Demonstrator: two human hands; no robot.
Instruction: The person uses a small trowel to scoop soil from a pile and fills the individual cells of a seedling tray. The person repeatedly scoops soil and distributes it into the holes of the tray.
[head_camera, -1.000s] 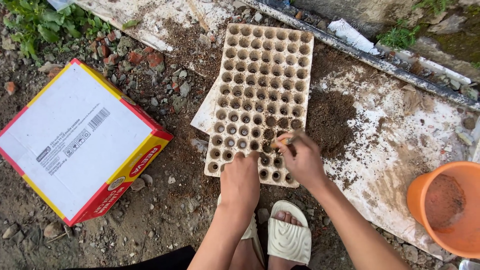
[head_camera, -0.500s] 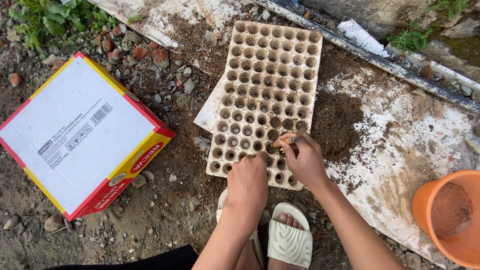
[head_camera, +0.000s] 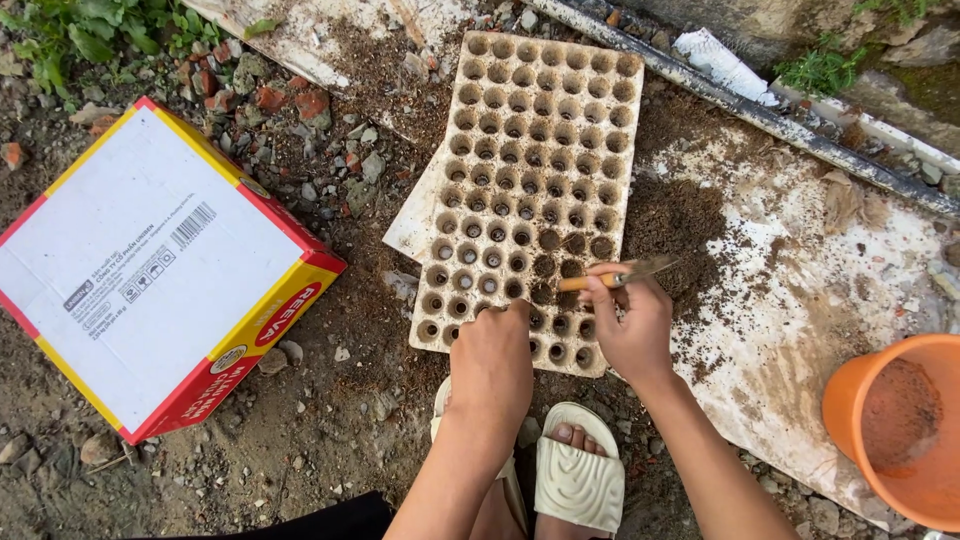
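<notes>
A cream seedling tray with many round cells lies on a white board; the near cells hold soil. My left hand rests on the tray's near edge, fingers curled over it. My right hand holds a small trowel with a wooden handle, its blade pointing right toward a heap of dark soil beside the tray.
A red, yellow and white cardboard box lies on the dirt at the left. An orange bucket with soil stands at the lower right. My feet in white sandals are below the tray. Rubble and weeds lie at the top left.
My right hand has swung the trowel from over the tray cells out to the right, toward the soil heap. The left hand stays on the tray edge.
</notes>
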